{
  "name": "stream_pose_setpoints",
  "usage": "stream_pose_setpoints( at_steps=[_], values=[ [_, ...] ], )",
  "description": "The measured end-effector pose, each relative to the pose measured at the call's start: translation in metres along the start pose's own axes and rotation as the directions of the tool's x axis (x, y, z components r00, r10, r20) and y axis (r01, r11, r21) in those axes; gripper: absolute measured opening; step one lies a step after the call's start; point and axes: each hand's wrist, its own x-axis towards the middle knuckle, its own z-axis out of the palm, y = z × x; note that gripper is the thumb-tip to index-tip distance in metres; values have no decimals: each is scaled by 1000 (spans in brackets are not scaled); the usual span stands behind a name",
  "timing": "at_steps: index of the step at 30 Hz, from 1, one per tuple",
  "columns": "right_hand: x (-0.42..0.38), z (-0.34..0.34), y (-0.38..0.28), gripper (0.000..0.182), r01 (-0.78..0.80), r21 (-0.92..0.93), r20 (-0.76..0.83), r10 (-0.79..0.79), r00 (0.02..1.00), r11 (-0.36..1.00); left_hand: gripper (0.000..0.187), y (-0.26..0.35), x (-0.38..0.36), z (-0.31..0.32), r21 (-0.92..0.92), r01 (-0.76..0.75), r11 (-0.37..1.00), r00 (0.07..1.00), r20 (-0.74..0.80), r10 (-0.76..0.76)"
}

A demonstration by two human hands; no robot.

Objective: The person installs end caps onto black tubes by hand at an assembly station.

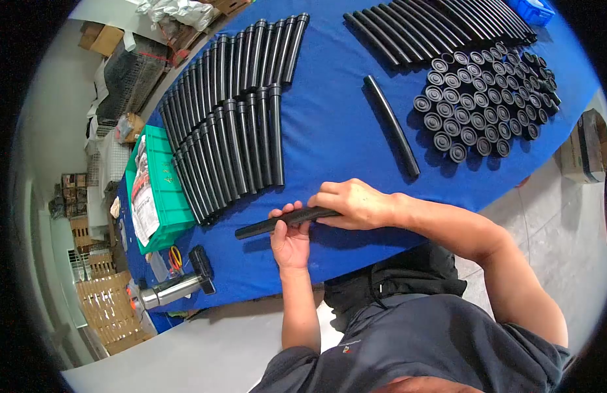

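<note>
A black tube (256, 228) lies slantwise across my left hand (292, 239), whose fingers curl round its middle, palm up. My right hand (353, 205) is closed round the tube's right end, with that end hidden in the fingers. Both hands are just above the blue cloth near the table's front edge. A single loose black tube (393, 128) lies on the cloth above my right hand. Up and to the left, two rows of capped black tubes (234, 141) lie side by side.
Round black caps (468, 135) stand grouped at the right, below a row of plain tubes (408, 33). A green crate (169, 190) holding printed bags stands at the left. Below it are a metal cylinder (172, 290) and yellow-handled scissors (176, 257). A blue bin (533, 11) is at the far right.
</note>
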Motion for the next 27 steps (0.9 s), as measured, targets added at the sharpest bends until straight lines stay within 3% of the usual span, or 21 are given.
stream_pose_setpoints(
  at_steps=[3,6,7,10,12,14,16,17,18,21,25,27],
  values=[
    [6,-14,-9,34,-420,283,274,347,897,862,26,1,1,-2,27,3,1000,1000,29,-4],
    [14,-24,-13,38,-625,299,421,489,764,721,26,0,1,1,74,-26,997,1000,12,25],
    [8,-15,-5,39,-327,185,195,292,936,927,25,0,0,0,80,-33,996,999,18,32],
    [-2,-3,2,39,9,-58,58,-6,998,998,25,1,0,-3,59,-37,998,998,44,35],
    [-3,-1,2,37,-43,31,71,41,997,999,25,2,0,-7,34,-29,999,998,49,27],
    [0,-4,3,36,-257,228,182,218,959,939,26,4,0,-9,51,-9,999,997,75,5],
    [1,-9,2,36,-319,245,162,286,945,915,30,3,0,-13,51,-29,998,1000,6,29],
    [-3,-6,5,37,-254,168,144,231,962,953,29,2,0,-10,46,-39,998,999,3,38],
    [-8,3,12,41,-37,62,-10,37,999,997,27,2,0,-9,48,-54,997,999,-2,54],
    [-4,1,3,45,-8,-43,100,12,995,999,25,5,2,-13,-9,-27,1000,995,98,28],
    [1,-5,4,44,-344,228,299,271,915,911,25,6,2,-12,-10,6,1000,989,145,-5],
    [-4,-3,3,40,-140,92,89,132,987,986,25,6,3,-12,28,4,1000,989,149,-8]
  ],
)
